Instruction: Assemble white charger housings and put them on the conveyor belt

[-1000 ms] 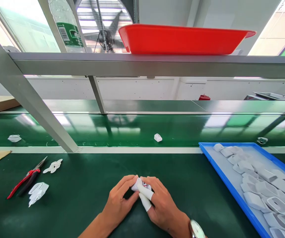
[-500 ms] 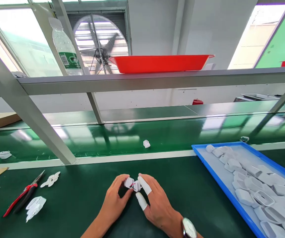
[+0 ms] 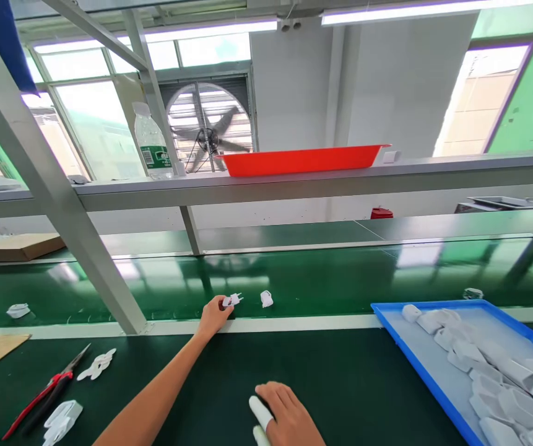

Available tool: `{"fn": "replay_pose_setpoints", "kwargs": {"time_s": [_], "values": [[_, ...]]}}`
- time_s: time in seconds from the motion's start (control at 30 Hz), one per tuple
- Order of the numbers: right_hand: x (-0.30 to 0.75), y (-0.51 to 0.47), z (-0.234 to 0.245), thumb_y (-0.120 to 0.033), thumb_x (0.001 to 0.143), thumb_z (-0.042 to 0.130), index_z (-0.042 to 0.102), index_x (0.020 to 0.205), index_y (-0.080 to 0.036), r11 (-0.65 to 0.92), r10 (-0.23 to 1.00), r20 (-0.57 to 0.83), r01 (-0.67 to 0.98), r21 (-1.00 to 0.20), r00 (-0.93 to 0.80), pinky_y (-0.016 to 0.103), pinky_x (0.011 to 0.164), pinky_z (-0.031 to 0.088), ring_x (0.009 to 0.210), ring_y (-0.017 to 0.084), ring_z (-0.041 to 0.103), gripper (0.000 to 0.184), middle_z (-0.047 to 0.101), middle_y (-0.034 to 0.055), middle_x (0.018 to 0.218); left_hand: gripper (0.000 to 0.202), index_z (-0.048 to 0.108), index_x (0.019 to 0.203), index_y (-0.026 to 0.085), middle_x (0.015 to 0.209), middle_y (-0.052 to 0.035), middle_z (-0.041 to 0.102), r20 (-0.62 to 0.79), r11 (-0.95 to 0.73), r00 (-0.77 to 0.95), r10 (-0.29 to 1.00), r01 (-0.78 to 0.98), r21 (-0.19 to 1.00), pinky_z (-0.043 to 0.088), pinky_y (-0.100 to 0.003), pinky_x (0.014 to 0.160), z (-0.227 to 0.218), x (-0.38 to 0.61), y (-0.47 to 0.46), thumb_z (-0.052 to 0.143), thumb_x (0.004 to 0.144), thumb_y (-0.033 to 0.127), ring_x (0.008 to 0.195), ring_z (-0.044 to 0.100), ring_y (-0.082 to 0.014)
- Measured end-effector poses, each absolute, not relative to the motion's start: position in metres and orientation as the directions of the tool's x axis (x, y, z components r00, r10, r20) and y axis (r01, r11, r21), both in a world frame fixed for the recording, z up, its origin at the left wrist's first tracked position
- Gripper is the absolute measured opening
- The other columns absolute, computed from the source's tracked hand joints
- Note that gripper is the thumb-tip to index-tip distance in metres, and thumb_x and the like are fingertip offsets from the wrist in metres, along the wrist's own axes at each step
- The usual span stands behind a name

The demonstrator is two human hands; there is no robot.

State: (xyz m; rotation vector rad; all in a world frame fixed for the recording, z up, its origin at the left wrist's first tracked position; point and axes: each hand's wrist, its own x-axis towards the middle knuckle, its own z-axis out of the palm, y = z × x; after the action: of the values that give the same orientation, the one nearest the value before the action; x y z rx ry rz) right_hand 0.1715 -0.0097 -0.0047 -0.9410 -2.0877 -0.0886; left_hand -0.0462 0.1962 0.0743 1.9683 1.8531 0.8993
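Note:
My left hand (image 3: 215,317) reaches over the far edge of the bench, its fingers closed on a small white plug (image 3: 232,300) with prongs pointing right. Just right of it, a similar small white piece (image 3: 267,298) lies on the green strip. Nearer to me, my right hand (image 3: 289,418) hovers low over the dark green bench, with white covers on two fingers. Those fingers are apart and nothing shows between them.
A blue-rimmed tray (image 3: 421,368) of white plastic shells stands on the right. Red-and-black pliers (image 3: 50,390) and flat white pieces (image 3: 96,364) lie on the left. A slanted metal post (image 3: 94,260) and a shelf bearing a red tray (image 3: 303,161) stand ahead.
My hands were together over the bench around white pieces. Now the left has moved forward to the green strip with the plug, and the right has drawn back towards me. The view has tilted up.

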Motion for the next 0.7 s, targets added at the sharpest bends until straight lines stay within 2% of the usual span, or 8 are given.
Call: {"fn": "replay_pose_setpoints", "kwargs": {"time_s": [0.13, 0.27, 0.33, 0.37, 0.43, 0.53, 0.63, 0.7], "values": [[0.175, -0.005, -0.015, -0.013, 0.093, 0.057, 0.06, 0.127, -0.023, 0.715, 0.589, 0.72, 0.652, -0.252, -0.368, 0.034, 0.082, 0.064, 0.099, 0.025, 0.072, 0.036, 0.074, 0.0078, 0.113, 0.027, 0.066, 0.11, 0.015, 0.099, -0.0087, 0.074, 0.279, -0.111, -0.076, 0.957, 0.795, 0.596, 0.058, -0.039, 0.085, 0.074, -0.055, 0.185, 0.07, 0.086, 0.027, 0.091, 0.071, -0.0233], [0.175, -0.007, -0.014, -0.012, 0.09, 0.061, 0.069, 0.096, -0.021, 0.747, 0.531, 0.705, 0.652, -0.128, -0.47, 0.034, 0.08, 0.062, 0.102, 0.027, 0.069, 0.014, 0.072, 0.0108, 0.113, 0.043, 0.062, 0.125, 0.017, 0.12, -0.0124, 0.07, 0.39, -0.216, -0.044, 0.92, 0.773, 0.597, 0.056, -0.045, 0.095, 0.072, -0.053, 0.13, 0.062, 0.084, 0.03, 0.112, 0.067, -0.0296], [0.176, -0.012, -0.005, -0.018, 0.085, 0.068, 0.068, 0.081, -0.019, 0.745, 0.541, 0.644, 0.664, -0.069, -0.54, 0.036, 0.075, 0.062, 0.098, 0.029, 0.067, 0.004, 0.07, 0.0136, 0.113, 0.039, 0.066, 0.121, 0.02, 0.12, -0.0098, 0.07, 0.411, -0.302, 0.031, 0.911, 0.731, 0.612, 0.059, -0.044, 0.092, 0.065, -0.044, 0.093, 0.062, 0.086, 0.036, 0.104, 0.07, -0.0268], [0.177, -0.015, 0.001, -0.022, 0.081, 0.072, 0.068, 0.077, -0.018, 0.734, 0.566, 0.597, 0.677, -0.052, -0.568, 0.037, 0.073, 0.062, 0.096, 0.029, 0.066, 0.007, 0.069, 0.0146, 0.114, 0.034, 0.069, 0.117, 0.022, 0.118, -0.0082, 0.071, 0.424, -0.355, 0.082, 0.902, 0.701, 0.619, 0.061, -0.042, 0.09, 0.061, -0.04, 0.075, 0.062, 0.087, 0.037, 0.098, 0.072, -0.0249], [0.178, -0.021, 0.016, -0.027, 0.077, 0.074, 0.068, 0.079, -0.017, 0.701, 0.638, 0.478, 0.712, -0.038, -0.603, 0.037, 0.074, 0.061, 0.095, 0.028, 0.064, 0.012, 0.067, 0.0144, 0.119, 0.027, 0.071, 0.113, 0.025, 0.112, -0.0054, 0.074, 0.528, -0.524, 0.207, 0.824, 0.635, 0.568, 0.064, -0.036, 0.082, 0.053, -0.031, 0.046, 0.061, 0.09, 0.037, 0.091, 0.074, -0.0219], [0.177, -0.028, 0.039, -0.024, 0.084, 0.066, 0.068, 0.094, -0.017, 0.655, 0.71, 0.359, 0.755, -0.019, -0.606, 0.032, 0.083, 0.058, 0.098, 0.023, 0.061, 0.012, 0.067, 0.0089, 0.118, 0.02, 0.071, 0.109, 0.029, 0.105, -0.0018, 0.076, 0.68, -0.699, 0.294, 0.671, 0.556, 0.45, 0.065, -0.03, 0.082, 0.044, -0.024, 0.022, 0.059, 0.094, 0.032, 0.09, 0.076, -0.0198], [0.186, -0.028, 0.055, -0.027, 0.09, 0.062, 0.067, 0.102, -0.019, 0.581, 0.772, 0.313, 0.814, 0.006, -0.553, 0.029, 0.085, 0.056, 0.097, 0.02, 0.062, 0.015, 0.068, 0.0045, 0.114, 0.022, 0.071, 0.111, 0.029, 0.104, -0.001, 0.075, 0.758, -0.831, 0.406, 0.51, 0.459, 0.314, 0.064, -0.027, 0.087, 0.042, -0.023, 0.015, 0.054, 0.098, 0.027, 0.091, 0.076, -0.0182], [0.205, -0.026, 0.062, -0.028, 0.092, 0.062, 0.066, 0.105, -0.02, 0.46, 0.84, 0.314, 0.888, 0.02, -0.443, 0.031, 0.086, 0.055, 0.098, 0.02, 0.062, 0.016, 0.068, 0.0048, 0.116, 0.025, 0.071, 0.114, 0.03, 0.104, -0.0009, 0.075, 0.77, -0.881, 0.474, 0.428, 0.409, 0.237, 0.063, -0.026, 0.089, 0.044, -0.024, 0.012, 0.052, 0.099, 0.025, 0.09, 0.076, -0.0176]]}}
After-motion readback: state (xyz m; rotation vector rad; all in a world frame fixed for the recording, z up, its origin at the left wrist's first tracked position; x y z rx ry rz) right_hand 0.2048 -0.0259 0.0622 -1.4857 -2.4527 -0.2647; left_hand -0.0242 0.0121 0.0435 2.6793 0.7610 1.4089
